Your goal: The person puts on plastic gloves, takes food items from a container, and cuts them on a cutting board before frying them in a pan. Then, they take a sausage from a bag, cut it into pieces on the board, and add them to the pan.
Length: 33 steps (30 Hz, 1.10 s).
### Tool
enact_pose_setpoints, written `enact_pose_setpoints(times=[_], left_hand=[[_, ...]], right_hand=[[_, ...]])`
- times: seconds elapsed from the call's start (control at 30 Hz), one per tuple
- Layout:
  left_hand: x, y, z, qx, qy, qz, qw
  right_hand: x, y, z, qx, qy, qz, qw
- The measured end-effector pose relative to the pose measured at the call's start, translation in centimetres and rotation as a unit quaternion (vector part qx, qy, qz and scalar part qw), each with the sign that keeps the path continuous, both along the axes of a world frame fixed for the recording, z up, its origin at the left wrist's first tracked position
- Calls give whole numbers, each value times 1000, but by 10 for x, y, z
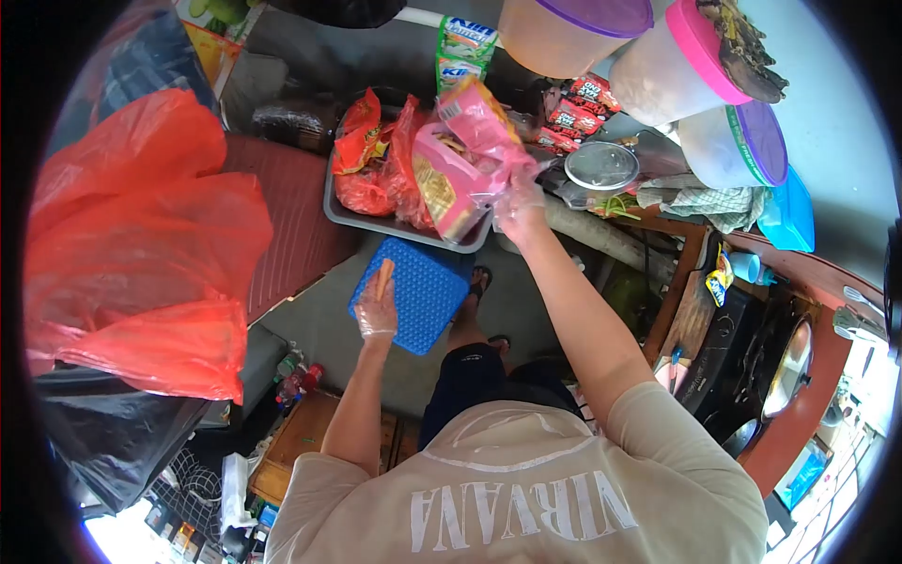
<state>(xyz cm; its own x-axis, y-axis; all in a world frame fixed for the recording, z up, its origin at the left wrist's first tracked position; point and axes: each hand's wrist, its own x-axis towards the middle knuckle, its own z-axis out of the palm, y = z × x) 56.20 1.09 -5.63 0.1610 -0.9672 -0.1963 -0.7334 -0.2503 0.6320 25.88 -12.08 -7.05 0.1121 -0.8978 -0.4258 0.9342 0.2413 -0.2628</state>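
My left hand [376, 315], in a clear plastic glove, is closed around a short orange-brown stick that looks like a sausage [386, 273]. Below it is a blue dimpled square of plastic [423, 301], perhaps a stool top. My right hand [520, 207], also gloved, grips the edge of a pink food packet [442, 179] with an open top; small pale pieces show inside. That packet leans in a grey tray [340, 209], beside red plastic bags and a red-orange packet [359, 132]. My right fingertips are partly hidden by the crumpled plastic.
Large red plastic bags [141, 254] hang at the left above a black bag [113, 423]. Lidded tubs [676, 66], red sachets [575, 117] and a round clear lid [601, 165] line the back right. A stove [742, 367] with a pan stands at the right.
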Motion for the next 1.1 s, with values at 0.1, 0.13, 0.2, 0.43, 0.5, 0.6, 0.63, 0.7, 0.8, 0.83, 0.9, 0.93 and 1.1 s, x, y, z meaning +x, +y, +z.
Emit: enact_pose_setpoints(times=[0.1,0.13,0.2,0.43,0.5,0.6,0.63,0.7,0.8,0.83,0.9,0.93,1.1], left_hand=[[-3,13,-4,-14,19,7,1000],[-5,16,-4,-15,41,7,999],[-11,17,0,-5,65,8,998],[-65,10,25,17,101,-82,991],[-100,8,49,32,84,-158,983],[-170,9,103,-23,175,-307,935],[-192,8,113,-12,208,-399,893],[-236,20,139,41,224,-459,859],[-278,38,131,-108,174,-573,794],[-296,43,138,-116,190,-617,755],[-317,49,159,-79,193,-696,687],[-326,52,172,-42,181,-743,643],[-368,98,172,37,156,-857,490]], right_hand=[[5,22,-60,166,139,-86,972],[-8,38,-77,163,165,-40,972],[-16,55,-61,157,191,7,969],[-61,129,24,267,262,107,921],[-67,152,44,288,283,129,906],[-59,185,109,255,230,177,922],[-56,199,122,201,189,167,947],[-50,220,118,171,160,43,971],[-75,241,159,221,102,-137,960],[-88,257,153,212,62,-198,955],[-106,285,158,231,65,-282,929],[-112,302,160,252,63,-326,909],[-133,402,160,299,47,-449,841]])
